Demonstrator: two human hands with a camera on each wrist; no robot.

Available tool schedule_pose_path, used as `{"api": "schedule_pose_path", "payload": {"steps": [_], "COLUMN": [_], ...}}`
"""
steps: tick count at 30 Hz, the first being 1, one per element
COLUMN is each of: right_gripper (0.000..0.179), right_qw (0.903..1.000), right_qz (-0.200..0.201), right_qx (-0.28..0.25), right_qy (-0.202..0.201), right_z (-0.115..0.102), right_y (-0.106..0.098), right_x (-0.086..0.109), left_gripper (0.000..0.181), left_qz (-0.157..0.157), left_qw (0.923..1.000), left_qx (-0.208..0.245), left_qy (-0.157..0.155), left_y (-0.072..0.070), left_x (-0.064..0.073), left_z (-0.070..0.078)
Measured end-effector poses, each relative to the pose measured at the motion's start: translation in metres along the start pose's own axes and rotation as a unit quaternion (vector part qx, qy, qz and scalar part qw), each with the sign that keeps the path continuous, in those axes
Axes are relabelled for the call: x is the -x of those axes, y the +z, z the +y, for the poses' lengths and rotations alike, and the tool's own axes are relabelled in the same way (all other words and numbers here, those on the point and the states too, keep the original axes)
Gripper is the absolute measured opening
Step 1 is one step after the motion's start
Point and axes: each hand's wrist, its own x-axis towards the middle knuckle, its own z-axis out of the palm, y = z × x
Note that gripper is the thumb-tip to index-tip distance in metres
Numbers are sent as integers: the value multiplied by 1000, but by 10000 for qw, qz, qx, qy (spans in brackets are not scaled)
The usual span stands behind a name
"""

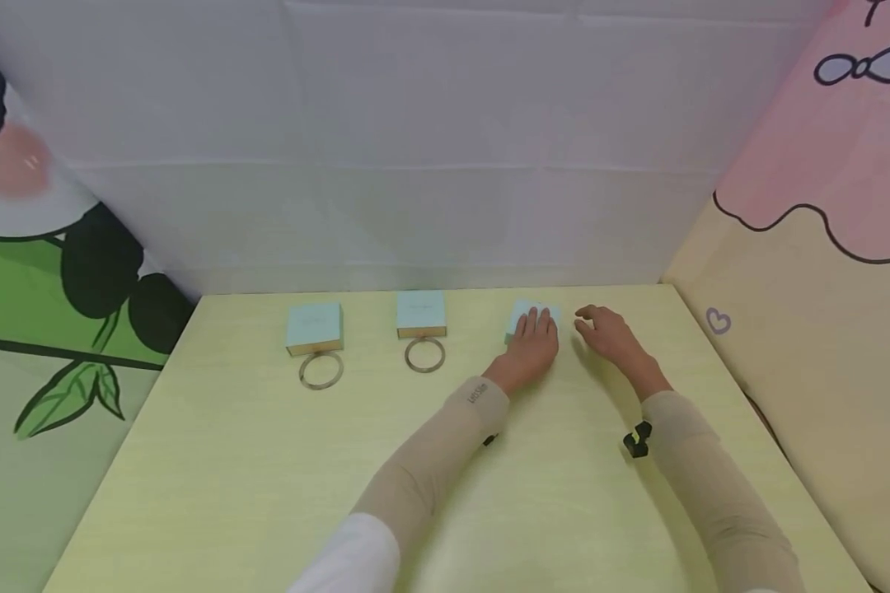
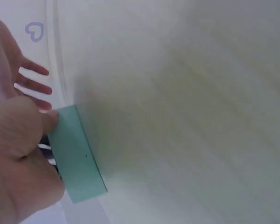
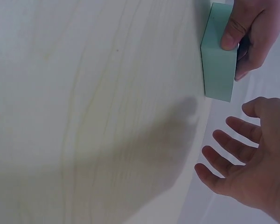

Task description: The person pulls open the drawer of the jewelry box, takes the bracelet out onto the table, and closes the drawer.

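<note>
At the right of the table, a small light blue-green box (image 1: 519,311) is under my left hand (image 1: 528,350). In the left wrist view, the left thumb presses the near side of the box (image 2: 79,161), and the right wrist view has the fingers over its top, so the hand holds it between thumb and fingers. The fingers cover much of the top. My right hand (image 1: 614,336) hovers just right of the box, its fingers loosely bent and apart. Nothing lies in that hand (image 3: 252,158), and its shadow falls on the table.
Two similar light blue boxes, one at left (image 1: 315,327) and one in the middle (image 1: 421,310), stand along the back of the pale table (image 1: 267,494). In front of each lies a thin ring, left (image 1: 321,385) and middle (image 1: 425,369). A white wall backs the table; printed panels flank it.
</note>
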Motion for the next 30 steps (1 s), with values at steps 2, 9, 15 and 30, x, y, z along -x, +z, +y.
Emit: {"api": "schedule_pose_path", "payload": {"steps": [2, 9, 15, 30], "right_gripper": [43, 41, 43, 42], "right_qw": [10000, 10000, 9998, 9986], "right_qz": [-42, -64, -192, -361], "right_qx": [-18, 54, -43, -388], "right_qy": [6, -6, 62, 15], "right_z": [1, 6, 4, -8], "right_y": [1, 2, 1, 7], "right_x": [0, 2, 4, -8], "left_gripper": [52, 58, 51, 45], "left_qz": [-53, -103, 282, 719], "left_qw": [9997, 9972, 9949, 9883], "left_qx": [30, 343, 383, 455], "left_qy": [230, 653, 894, 1266], "left_y": [0, -4, -2, -4], "left_x": [0, -4, -1, -1], "left_z": [-8, -27, -35, -46]}}
